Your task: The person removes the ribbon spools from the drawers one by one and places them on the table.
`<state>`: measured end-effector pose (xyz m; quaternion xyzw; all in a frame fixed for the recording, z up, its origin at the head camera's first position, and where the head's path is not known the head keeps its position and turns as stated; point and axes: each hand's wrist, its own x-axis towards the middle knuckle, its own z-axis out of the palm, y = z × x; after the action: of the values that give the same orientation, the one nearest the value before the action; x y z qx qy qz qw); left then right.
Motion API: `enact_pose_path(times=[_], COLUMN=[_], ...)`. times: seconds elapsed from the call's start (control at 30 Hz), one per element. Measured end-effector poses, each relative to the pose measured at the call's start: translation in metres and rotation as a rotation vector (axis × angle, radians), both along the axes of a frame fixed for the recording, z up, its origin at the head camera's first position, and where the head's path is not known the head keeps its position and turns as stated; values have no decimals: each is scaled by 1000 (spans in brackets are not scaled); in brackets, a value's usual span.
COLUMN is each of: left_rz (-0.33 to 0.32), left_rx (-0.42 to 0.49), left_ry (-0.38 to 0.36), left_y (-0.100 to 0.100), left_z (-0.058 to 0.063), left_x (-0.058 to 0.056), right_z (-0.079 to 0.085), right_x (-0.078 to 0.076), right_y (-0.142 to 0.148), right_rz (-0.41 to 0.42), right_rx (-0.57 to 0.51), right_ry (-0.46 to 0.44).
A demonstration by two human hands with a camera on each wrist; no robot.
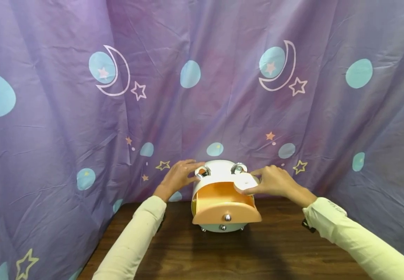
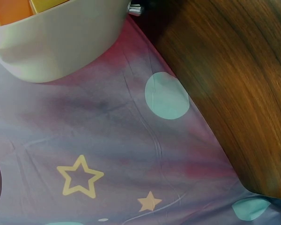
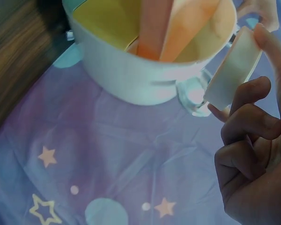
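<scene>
White piece [image 1: 245,181] pinched between right fingers [image 3: 271,47] — left fingers [image 1: 189,166] spread against the box [image 1: 219,169].

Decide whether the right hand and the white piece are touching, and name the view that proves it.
Touching. The right wrist view shows it: the right hand has a fingertip against the white piece, with no gap between.

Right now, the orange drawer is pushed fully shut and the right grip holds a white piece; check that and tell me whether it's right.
Not quite: the orange drawer is not shut. It stands open, its inside showing behind its front, as the head view shows. The right grip does hold a white piece.
</scene>
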<state>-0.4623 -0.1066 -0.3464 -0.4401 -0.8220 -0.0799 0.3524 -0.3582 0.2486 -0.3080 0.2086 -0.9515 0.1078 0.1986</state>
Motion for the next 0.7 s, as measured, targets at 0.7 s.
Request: enact_pose_path(times=[0.7], left_rz=[-24], left_rx=[16], left_ry=[7], left_y=[1], left_z=[-2], left_x=[-1], right_z=[-44], right_x=[-19], right_y=[81], right_rz=[-91], right_rx=[-28], right_ry=[-54])
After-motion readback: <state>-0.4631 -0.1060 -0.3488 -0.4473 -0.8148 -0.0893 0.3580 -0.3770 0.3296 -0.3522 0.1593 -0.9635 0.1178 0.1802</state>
